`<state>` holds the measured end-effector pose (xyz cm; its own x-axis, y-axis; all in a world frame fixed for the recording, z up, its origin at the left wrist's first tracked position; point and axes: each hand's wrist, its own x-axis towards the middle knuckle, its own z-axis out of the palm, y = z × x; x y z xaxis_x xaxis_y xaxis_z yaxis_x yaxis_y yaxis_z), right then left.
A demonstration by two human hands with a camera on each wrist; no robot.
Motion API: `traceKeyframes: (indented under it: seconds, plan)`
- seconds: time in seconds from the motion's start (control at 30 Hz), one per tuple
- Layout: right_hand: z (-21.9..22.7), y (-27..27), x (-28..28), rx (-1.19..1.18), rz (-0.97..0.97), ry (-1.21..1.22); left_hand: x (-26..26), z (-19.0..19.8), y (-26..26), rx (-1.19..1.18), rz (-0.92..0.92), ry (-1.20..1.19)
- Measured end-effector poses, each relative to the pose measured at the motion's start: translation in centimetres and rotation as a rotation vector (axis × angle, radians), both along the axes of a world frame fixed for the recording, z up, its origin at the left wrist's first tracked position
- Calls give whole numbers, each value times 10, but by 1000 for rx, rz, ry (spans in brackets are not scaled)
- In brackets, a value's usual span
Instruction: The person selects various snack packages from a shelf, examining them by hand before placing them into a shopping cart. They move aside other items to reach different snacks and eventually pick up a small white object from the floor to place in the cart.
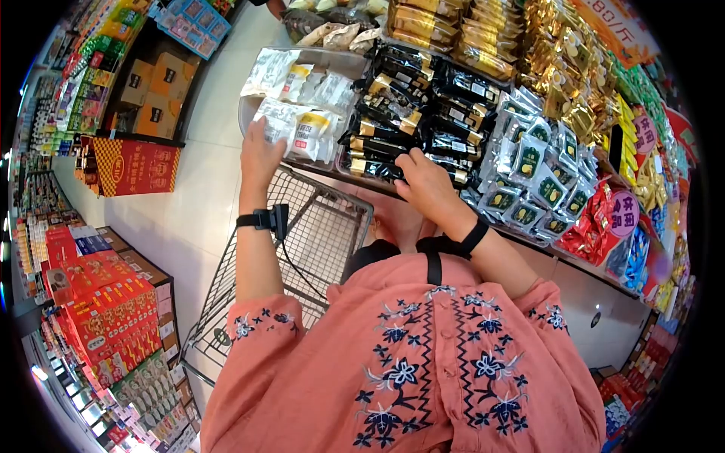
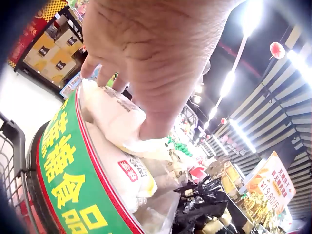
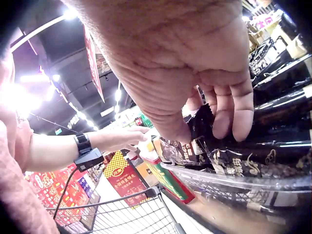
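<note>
My left hand (image 1: 263, 158) is over the white snack packets (image 1: 311, 136) at the left end of the display. In the left wrist view its thumb and fingers grip one white packet (image 2: 114, 114) lying on top of the others. Further right, my right hand (image 1: 430, 185) is at the front row of black packets (image 1: 389, 128). The right wrist view shows its thumb and fingertips pinching the crimped end of a black packet (image 3: 199, 127). That packet sits just inside the clear bin's rim (image 3: 239, 183).
A wire shopping cart (image 1: 302, 215) stands below the display's front edge. Silver-grey packets (image 1: 529, 162) and gold packets (image 1: 559, 60) fill bins to the right and back. Red boxes (image 1: 106, 309) are stacked at left. A green sign band (image 2: 68, 170) wraps the display's end.
</note>
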<state>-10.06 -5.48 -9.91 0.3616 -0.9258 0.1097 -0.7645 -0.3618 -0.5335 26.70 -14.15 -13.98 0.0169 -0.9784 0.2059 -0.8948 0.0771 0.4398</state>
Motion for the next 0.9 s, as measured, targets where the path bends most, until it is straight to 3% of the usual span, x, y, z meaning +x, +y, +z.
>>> traceKeyframes:
  seconds: [0.27,0.47,0.7,0.9]
  plan:
    - [2,0,1,15,-1,3,20,-11,-37,104,76,40]
    - [1,1,0,4,9,-18,17,-8,-50,181,140,-73]
    - [2,0,1,18,1,-16,-23,44,-23,207,95,-157]
    - [0,0,0,6,3,-21,-12,15,-4,-53,19,-4]
